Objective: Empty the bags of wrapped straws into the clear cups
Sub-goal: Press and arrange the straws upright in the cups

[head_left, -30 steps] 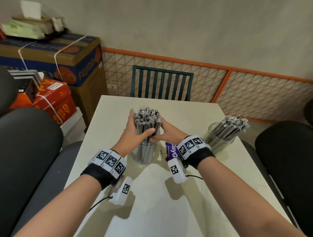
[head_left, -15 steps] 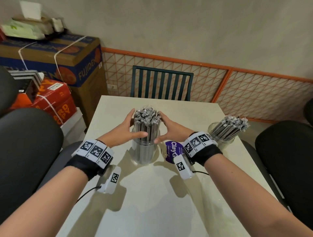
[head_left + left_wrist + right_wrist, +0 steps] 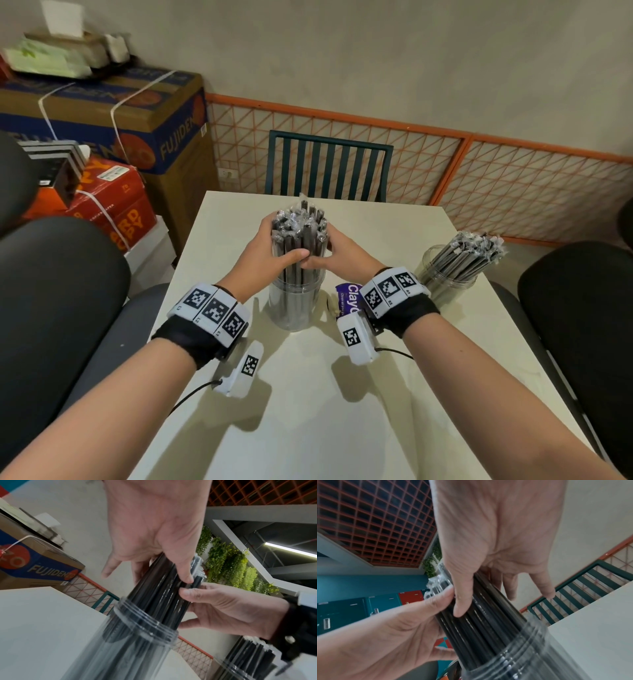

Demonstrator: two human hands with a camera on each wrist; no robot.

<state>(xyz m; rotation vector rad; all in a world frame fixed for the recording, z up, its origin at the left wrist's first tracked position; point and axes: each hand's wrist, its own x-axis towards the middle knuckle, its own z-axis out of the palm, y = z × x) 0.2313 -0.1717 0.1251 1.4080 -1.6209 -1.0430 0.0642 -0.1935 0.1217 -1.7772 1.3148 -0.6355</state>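
the left hand (image 3: 274, 253) and the right hand (image 3: 337, 255) were wrapped round the bundle of black straws in crinkled clear wrappers (image 3: 298, 236) from either side, thumbs almost meeting at the front, fingers curled behind it. half a second before, both hands had been lower and looser, cupping the bundle near the rim; now they had climbed and squeezed the straws into a tight upright sheaf. that reads as a tidying step: the straws were already in, and the hands were gathering them so they stood straight and did not splay out.

the pale rectangular table (image 3: 308, 428) carried everything, with a dark green slatted chair (image 3: 329, 168) at its far edge. the bundle stood in the tall clear ribbed plastic cup (image 3: 295, 306) at the middle of the table, its lower half inside and its upper half above the rim. a second clear cup packed with wrapped black straws (image 3: 455, 263) sat well apart at the right edge, its straws leaning right, so two cups looked filled.

just beside the middle cup, partly hidden by the right wrist, lay a small purple printed packet (image 3: 349, 298); it may be an emptied straw bag, though too little of it showed to be sure. in the wrist views the cup's rim was blurred, yet both thumbs plainly pressed on the straws.
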